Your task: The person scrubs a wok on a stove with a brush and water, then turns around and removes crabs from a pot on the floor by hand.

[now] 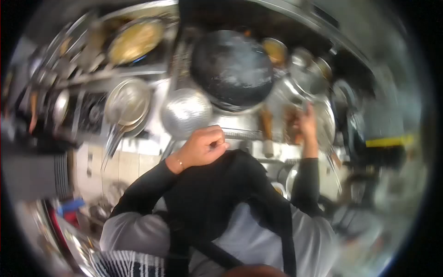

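My left hand is curled into a fist in front of my black apron, with nothing visible in it. Just beyond it lies a round, dimpled metal strainer or pan lid; blur hides which. My right hand reaches out to the right among shiny metal cookware, fingers closed near a metal pan. Whatever it grips is smeared and partly hidden. A large black wok sits on the stove ahead, between and beyond my hands.
A pan of yellowish food or oil stands at the back left. Stacked strainers rest left, handles toward me. A wooden handle lies front centre. A container with yellow contents stands behind the wok's right side.
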The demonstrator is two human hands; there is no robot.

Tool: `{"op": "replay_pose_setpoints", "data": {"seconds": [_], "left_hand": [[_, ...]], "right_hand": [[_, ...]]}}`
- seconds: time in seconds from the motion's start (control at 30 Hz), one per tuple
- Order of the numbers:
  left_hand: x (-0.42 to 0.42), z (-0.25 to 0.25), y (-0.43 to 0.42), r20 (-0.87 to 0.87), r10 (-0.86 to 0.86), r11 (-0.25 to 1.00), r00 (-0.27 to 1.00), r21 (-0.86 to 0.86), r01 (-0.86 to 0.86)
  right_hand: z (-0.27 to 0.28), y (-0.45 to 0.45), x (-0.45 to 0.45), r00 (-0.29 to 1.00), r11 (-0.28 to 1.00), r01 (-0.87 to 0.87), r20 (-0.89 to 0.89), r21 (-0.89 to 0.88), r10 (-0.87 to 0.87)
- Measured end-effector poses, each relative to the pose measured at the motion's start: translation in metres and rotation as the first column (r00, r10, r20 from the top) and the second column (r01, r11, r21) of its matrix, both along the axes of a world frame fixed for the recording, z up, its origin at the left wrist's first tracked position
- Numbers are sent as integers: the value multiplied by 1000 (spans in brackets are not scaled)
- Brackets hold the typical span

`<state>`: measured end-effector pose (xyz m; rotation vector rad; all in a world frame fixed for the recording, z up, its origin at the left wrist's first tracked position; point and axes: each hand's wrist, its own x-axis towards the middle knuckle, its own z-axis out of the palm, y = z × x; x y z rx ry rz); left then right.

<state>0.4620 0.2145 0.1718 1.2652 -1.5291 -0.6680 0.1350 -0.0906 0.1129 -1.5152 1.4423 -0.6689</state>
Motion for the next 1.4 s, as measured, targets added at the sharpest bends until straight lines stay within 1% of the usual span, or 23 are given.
{"op": "replay_pose_setpoints", "data": {"seconds": [0.03, 0.07, 0.17, 0.23, 0.37, 0.4, 0.5, 0.57, 0.6, 0.67, 0.8, 0.87, 0.9, 0.93, 0.97, 1.0, 1.07, 1.13, 1.2, 1.23, 1.3, 1.33, 1.4], "left_hand": [[6, -12, 17, 10, 101, 995, 995, 16, -102], [10, -24, 26, -16, 140, 990, 990, -13, -140], [16, -34, 63, -71, 267, 959, 961, -80, -273], [18, -35, 84, -27, 371, 910, 928, -189, -369], [13, -37, 131, -92, 546, 825, 833, -112, -554], [16, -41, 139, -57, 567, 815, 822, -107, -570], [19, -65, 155, -123, 641, 759, 758, -45, -649], [23, -73, 159, -155, 652, 744, 742, -58, -666], [25, -76, 159, -156, 656, 742, 738, -40, -669], [29, -79, 151, -156, 651, 749, 743, -27, -662], [26, -83, 112, -60, 550, 832, 833, -43, -553], [27, -82, 96, -34, 480, 875, 876, -56, -482], [26, -79, 85, 49, 388, 922, 920, -2, -388], [25, -76, 69, 131, 266, 961, 955, 44, -274], [24, -75, 54, 147, 198, 975, 969, 70, -210], [24, -75, 40, 162, 108, 989, 981, 80, -122], [20, -78, 8, 147, -24, 997, 989, 78, 13], [11, -88, -22, 262, -76, 997, 962, 28, 72], [-2, -78, -42, 498, -61, 989, 865, 145, -13], [-9, -98, -55, 599, 15, 997, 800, 48, -54], [-14, -115, -70, 724, 27, 996, 690, 36, -76], [-18, -124, -73, 728, 12, 999, 686, 19, -38], [-22, -132, -85, 756, 266, 964, 598, -212, -160]], "right_hand": [[-25, -36, -12, 985, 998, 17, -168, -67, -28], [-49, -75, -17, 949, 984, -47, -314, -172, -10], [-94, -149, -34, 814, 897, -318, -574, -308, 92], [-101, -183, -36, 764, 835, -437, -628, -334, 149], [-81, -240, -34, 706, 723, -596, -657, -349, 265], [-78, -250, -37, 706, 714, -611, -644, -342, 295], [-64, -257, -56, 700, 693, -639, -624, -332, 347], [-51, -239, -68, 568, 271, -807, -814, -524, 119], [-41, -228, -74, 562, 274, -805, -824, -526, 72], [-27, -210, -87, 570, 379, -768, -820, -516, 40], [-7, -185, -115, 603, 509, -700, -797, -501, 45], [7, -172, -123, 695, 636, -616, -701, -465, 161], [16, -166, -126, 785, 747, -538, -557, -392, 273], [26, -142, -119, 920, 902, -390, -110, -186, 375], [41, -115, -109, 793, 937, -266, 605, 226, 79], [58, -88, -97, 591, 833, -287, 772, 474, -235], [83, -35, -62, 368, 676, -421, 795, 605, -483], [100, 4, -31, 241, 573, -547, 770, 611, -591], [98, 27, -3, 174, 527, -620, 756, 581, -631], [91, 35, 11, 176, 530, -616, 758, 583, -628], [67, 47, 28, 290, 573, -526, 766, 628, -574], [55, 54, 35, 371, 605, -466, 763, 645, -528], [51, 66, 49, 616, 712, -333, 714, 618, -332]]}}
